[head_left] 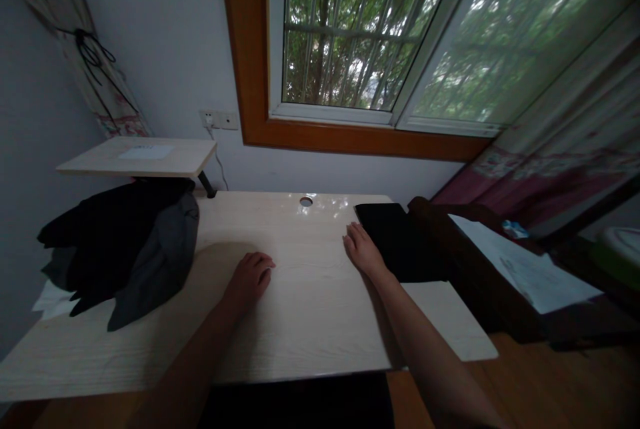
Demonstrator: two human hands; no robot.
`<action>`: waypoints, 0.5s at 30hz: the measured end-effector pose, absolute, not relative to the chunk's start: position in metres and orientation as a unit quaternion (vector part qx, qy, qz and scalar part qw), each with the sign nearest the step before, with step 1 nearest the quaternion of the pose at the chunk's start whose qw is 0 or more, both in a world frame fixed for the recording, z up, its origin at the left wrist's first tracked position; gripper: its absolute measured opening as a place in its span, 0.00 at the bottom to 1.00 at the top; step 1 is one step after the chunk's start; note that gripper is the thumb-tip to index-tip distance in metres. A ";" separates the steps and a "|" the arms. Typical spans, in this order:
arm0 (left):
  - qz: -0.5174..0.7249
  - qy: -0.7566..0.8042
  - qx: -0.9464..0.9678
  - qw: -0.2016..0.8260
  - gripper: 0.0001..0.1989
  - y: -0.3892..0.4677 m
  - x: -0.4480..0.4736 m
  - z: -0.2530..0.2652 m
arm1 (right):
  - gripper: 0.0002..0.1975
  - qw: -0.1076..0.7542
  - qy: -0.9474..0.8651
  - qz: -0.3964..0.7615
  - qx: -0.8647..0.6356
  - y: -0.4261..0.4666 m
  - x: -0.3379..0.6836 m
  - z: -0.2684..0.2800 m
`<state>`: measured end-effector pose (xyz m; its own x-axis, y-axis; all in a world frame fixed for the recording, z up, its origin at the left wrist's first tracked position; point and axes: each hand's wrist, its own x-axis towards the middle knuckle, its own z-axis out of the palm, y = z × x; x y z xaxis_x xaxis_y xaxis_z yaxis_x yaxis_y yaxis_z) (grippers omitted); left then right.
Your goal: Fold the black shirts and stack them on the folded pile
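Observation:
My left hand (pixel 249 277) rests on the pale wooden desk (pixel 310 322), left of its middle. Its fingers are loosely curved, with the thumb a little apart, and nothing shows in it. Farther right, my right hand (pixel 364 250) lies on the desktop with its fingers stretched forward, holding nothing. Just beside it is a flat black rectangular piece (pixel 405 242), perhaps folded cloth; whether the hand touches it I cannot tell. To the left of my left hand lies a heap of dark clothes (pixel 145 235), black and grey, partly under a raised shelf.
The raised shelf (pixel 185 157) stands at the back left, bearing a paper sheet (pixel 146 152). A round cable hole (pixel 306 202) is near the desk's back edge. Right of the desk, a large paper (pixel 520 269) lies on dark furniture. A window (pixel 360 35) is behind.

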<state>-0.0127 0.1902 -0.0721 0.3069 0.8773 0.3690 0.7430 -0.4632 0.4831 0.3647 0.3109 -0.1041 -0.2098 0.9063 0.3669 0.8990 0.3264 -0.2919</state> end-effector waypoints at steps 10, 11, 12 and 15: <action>0.296 0.505 0.804 0.105 0.10 0.191 -0.013 -0.075 | 0.25 0.191 -0.790 -0.093 -0.575 0.283 0.361 -0.067; 0.295 0.505 0.805 0.104 0.10 0.191 -0.013 -0.075 | 0.25 0.187 -0.775 -0.119 -0.592 0.283 0.364 -0.064; 0.295 0.504 0.805 0.104 0.11 0.191 -0.013 -0.075 | 0.26 0.181 -0.758 -0.143 -0.610 0.283 0.368 -0.062; 0.295 0.505 0.805 0.102 0.11 0.191 -0.013 -0.074 | 0.28 0.163 -0.714 -0.184 -0.656 0.280 0.378 -0.063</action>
<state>-0.0129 0.1909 -0.0743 0.3156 0.8728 0.3723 0.7527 -0.4692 0.4619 0.3784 0.2804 -0.0629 -0.0866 0.8768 0.4731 0.9962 0.0720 0.0491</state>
